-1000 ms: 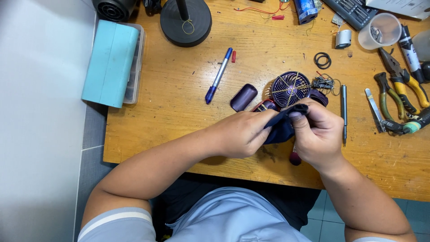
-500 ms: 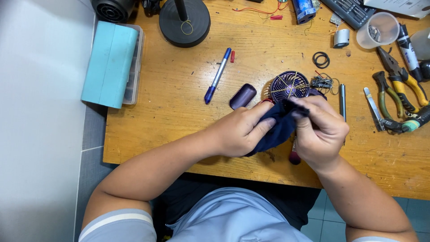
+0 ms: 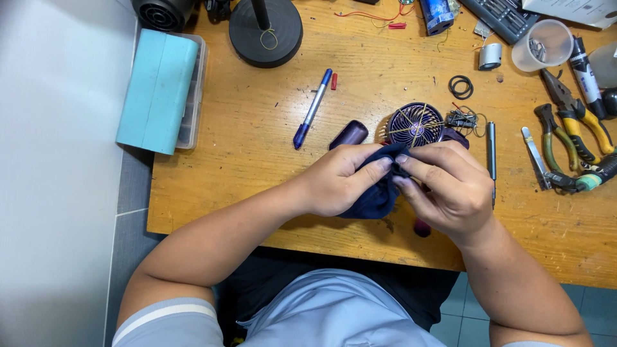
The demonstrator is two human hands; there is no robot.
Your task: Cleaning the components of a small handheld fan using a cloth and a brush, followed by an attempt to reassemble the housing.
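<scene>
At the centre of the frame we pinch a dark blue cloth [image 3: 376,196] between our left hand [image 3: 334,183] and right hand [image 3: 450,189], both closed on it, just below the small purple fan [image 3: 416,123] on the tabletop [image 3: 257,160]. We seem to be wiping some part hidden inside; next calls for a steady grip.

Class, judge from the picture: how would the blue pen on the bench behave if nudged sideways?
The blue pen is slim and round, so it would probably roll. It looks light and stiff. It lies apart from both hands, on the flat wooden bench.
</scene>
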